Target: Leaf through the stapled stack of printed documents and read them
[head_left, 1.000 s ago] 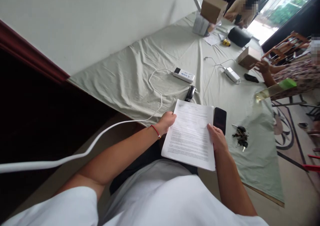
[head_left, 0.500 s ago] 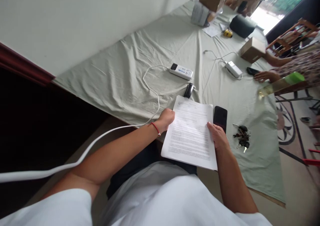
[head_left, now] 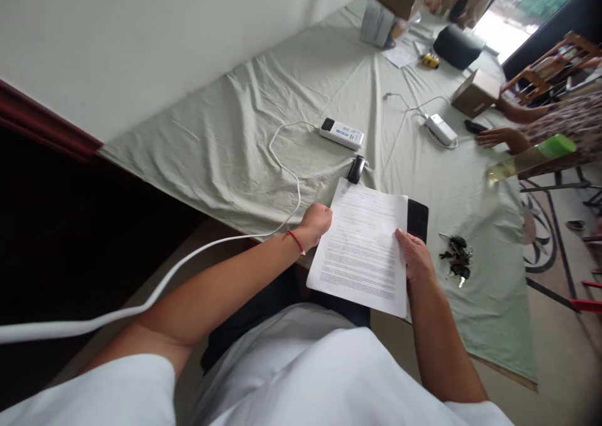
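The printed papers (head_left: 360,250) are at the centre of the frame, slightly low, tilted, with rows of small text facing up. The left hand (head_left: 317,220) has its grip clamped on their left edge, a red bracelet at its wrist. The right hand (head_left: 416,256) has its grip clamped on their right edge, thumb on top. A black phone (head_left: 418,218) shows partly from behind that edge, and a small black object (head_left: 356,169) sits at their top edge. On the cloth-covered tabletop (head_left: 235,143), right of centre, lies a bunch of keys (head_left: 456,256); above the papers is a white device (head_left: 342,133) with a white cord (head_left: 298,191) running to the lower left. At the right of the frame, a co-worker's hand (head_left: 501,138) rests near a green-capped bottle (head_left: 531,156)
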Available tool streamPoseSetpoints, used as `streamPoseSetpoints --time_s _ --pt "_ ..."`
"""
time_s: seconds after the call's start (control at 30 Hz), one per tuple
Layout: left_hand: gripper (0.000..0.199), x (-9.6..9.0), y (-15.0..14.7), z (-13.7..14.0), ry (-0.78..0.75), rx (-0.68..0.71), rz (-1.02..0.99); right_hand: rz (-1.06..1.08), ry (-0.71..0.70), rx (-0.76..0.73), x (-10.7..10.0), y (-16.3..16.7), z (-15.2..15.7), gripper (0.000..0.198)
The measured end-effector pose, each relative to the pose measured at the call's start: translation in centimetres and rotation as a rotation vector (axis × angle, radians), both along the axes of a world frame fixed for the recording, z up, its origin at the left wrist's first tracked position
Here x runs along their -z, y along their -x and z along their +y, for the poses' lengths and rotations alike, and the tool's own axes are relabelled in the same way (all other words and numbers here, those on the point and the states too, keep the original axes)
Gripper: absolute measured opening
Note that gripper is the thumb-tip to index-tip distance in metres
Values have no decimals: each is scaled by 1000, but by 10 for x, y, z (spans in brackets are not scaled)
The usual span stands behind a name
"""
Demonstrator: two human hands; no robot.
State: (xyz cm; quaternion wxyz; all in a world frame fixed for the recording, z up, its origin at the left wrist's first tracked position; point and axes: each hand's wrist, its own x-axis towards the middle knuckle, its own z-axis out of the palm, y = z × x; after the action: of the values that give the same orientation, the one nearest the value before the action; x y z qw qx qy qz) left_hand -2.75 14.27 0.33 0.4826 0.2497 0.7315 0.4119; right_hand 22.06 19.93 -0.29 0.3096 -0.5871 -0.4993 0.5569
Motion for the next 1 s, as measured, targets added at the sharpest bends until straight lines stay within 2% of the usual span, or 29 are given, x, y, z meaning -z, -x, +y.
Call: streamPoseSetpoints --time_s 0.1,0.23,0.33,0.43,0.57,0.73,0.87,1.0 --pt "46 4 0 4 -9 34 86 -178 -81 9 -3 -2 -4 39" --pt "46 6 1 7 -14 85 180 -492 -496 7 -19 -4 2 53" --pt "41 7 2 7 -8 124 234 -509 -716 -29 -38 10 21 53" --pt "36 8 3 7 8 158 276 -487 -821 -149 -55 44 52 51" --pt "33 11 2 8 18 181 313 -605 -836 -316 -64 108 100 58" --pt "34 12 2 9 11 193 329 -785 -780 -501 -51 179 143 60" --pt "33 10 3 8 2 174 308 -818 -675 -564 -26 205 156 61" --pt "31 9 5 5 1 166 263 -821 -601 -538 -2 209 153 55"
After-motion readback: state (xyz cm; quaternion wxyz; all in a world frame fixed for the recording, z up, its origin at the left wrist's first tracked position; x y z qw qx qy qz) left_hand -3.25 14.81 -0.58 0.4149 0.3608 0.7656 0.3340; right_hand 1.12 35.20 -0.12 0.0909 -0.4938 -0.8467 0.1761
